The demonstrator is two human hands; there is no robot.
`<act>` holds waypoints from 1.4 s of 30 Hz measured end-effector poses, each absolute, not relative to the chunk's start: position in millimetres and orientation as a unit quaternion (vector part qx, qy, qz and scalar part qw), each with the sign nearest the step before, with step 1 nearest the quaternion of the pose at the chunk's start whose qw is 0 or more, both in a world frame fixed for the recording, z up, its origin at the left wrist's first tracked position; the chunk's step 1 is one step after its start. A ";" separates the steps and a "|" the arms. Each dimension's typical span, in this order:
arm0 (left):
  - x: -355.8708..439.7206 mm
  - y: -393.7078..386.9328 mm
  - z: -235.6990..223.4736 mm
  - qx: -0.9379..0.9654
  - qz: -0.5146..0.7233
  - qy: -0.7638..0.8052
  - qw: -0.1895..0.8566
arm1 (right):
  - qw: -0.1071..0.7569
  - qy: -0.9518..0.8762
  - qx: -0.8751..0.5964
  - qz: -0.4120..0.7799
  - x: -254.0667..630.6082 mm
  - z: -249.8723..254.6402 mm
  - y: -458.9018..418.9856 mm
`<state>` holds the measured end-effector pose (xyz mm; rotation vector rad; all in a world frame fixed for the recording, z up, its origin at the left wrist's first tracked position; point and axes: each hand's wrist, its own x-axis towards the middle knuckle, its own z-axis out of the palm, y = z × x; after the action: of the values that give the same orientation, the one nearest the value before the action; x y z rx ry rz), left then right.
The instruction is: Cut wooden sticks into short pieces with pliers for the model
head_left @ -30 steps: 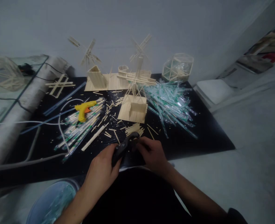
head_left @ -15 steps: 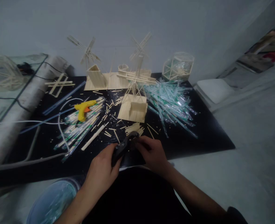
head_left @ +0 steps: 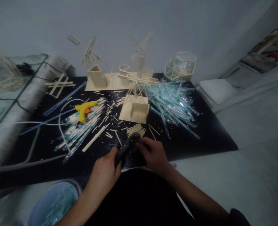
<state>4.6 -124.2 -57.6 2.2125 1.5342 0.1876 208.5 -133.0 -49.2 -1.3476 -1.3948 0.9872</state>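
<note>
My left hand (head_left: 106,169) is wrapped round a dark hand cutter (head_left: 127,147) that looks like pruning shears, its head pointing up and right. At the head, my right hand (head_left: 154,153) has its fingers pinched together; what they hold is too dark and small to make out. Just beyond lies a small bundle of short wooden sticks (head_left: 136,129). Behind that stands a stick-built windmill model (head_left: 139,110) on a square base. Loose wooden cut pieces (head_left: 108,110) are scattered to the left of the base.
A yellow glue gun (head_left: 84,110) rests on plastic-wrapped sticks at left, its white cord curving round. More wrapped sticks (head_left: 174,100) pile up at right. Other windmill models (head_left: 97,77) stand along the wall. A bucket (head_left: 54,201) holding wrappers sits below the black table (head_left: 214,138).
The cutter and my left hand have shifted very slightly, with the handles looking closer together. My right hand stays at the cutter's head. The things on the table have not moved.
</note>
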 end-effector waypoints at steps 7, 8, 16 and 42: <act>3.7 -123.9 -59.7 0.801 0.027 0.558 0.214 | 0.454 -0.549 -0.568 0.413 207.0 -52.4 -134.2; 3.7 -123.8 -59.9 0.801 0.023 0.559 0.213 | 0.453 -0.549 -0.569 0.413 206.9 -52.9 -134.5; 3.8 -122.1 -56.3 0.790 -0.005 0.565 0.239 | 0.450 -0.546 -0.564 0.425 206.3 -56.4 -133.2; -9.2 -117.7 -51.8 0.778 0.120 0.577 0.216 | 0.465 -0.435 -0.488 0.597 202.9 -50.2 -132.6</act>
<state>-9.2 -117.7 -51.8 2.1566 1.6001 0.3328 202.9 -132.6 -50.2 -1.1995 -1.0676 1.4667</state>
